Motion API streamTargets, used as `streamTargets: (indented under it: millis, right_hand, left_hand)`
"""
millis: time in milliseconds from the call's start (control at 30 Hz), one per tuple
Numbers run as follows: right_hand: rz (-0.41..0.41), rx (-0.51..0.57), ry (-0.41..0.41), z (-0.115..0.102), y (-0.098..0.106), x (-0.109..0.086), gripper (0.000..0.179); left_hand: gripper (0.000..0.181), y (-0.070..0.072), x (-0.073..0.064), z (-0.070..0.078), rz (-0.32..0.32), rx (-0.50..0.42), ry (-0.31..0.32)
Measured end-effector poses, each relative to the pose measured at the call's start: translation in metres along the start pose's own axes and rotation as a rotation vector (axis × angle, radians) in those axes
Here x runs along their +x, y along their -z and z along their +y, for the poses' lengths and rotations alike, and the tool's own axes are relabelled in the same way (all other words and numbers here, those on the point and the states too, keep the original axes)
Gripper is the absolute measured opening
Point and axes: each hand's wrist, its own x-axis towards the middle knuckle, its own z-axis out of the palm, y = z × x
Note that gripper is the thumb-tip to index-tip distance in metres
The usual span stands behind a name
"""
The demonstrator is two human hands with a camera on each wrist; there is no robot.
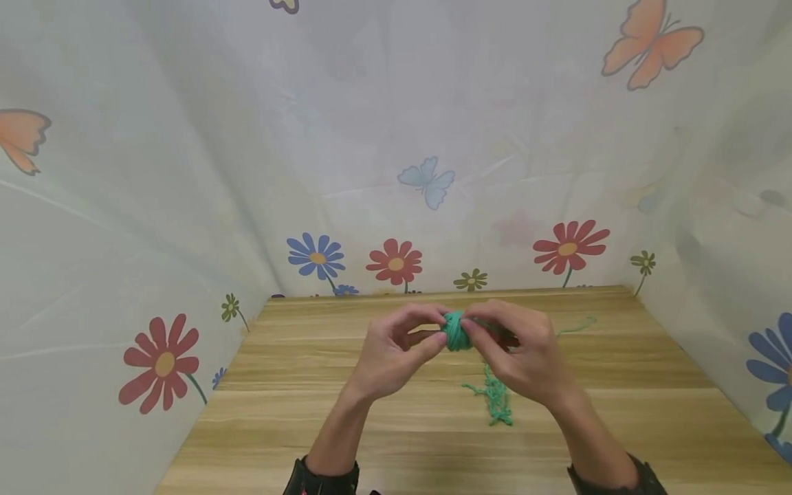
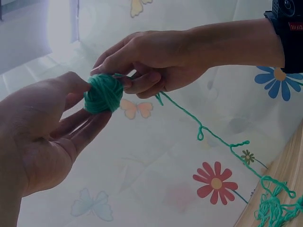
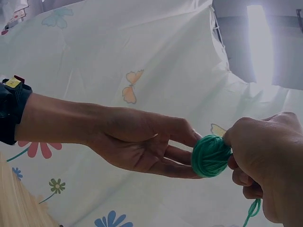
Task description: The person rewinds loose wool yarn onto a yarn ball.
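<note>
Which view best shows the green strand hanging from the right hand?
The left wrist view: the strand runs from the right hand down to the tangle. The head view shows the tangle, but the hand covers part of the strand; the right wrist view catches only a short piece below the hand.

Soft, even light fills the head view, with a pale sheen on the near worktop (image 1: 458, 460) and faint highlights along the creased curtain (image 1: 346, 124). Both wrist views look dimmer, cooler; a lamp (image 3: 260, 45) glares white, the fingers (image 3: 177, 169) shaded.
</note>
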Motion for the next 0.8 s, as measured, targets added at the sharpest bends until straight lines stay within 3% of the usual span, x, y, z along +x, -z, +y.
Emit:
streamTargets:
  millis: [167,400,633,800]
  right_hand:
    - [-0.012,-0.017,-0.006,0.004,-0.002,-0.002,0.009]
    - [-0.040,0.027,-0.009,-0.006,-0.001,0.007,0.006]
    - [-0.027,-0.002,-0.007,-0.002,0.007,0.007,0.005]
    - [-0.024,-0.009,-0.024,0.007,0.008,0.001,0.017]
  left_hand:
    - [0.033,-0.005,0.002,0.005,0.040,0.059,0.002]
    - [0.030,-0.007,0.005,0.005,0.079,0.147,-0.054]
    - [0.028,-0.006,0.003,0.007,0.021,0.098,-0.054]
    - [0.030,-0.007,0.003,0.010,-0.037,0.051,-0.048]
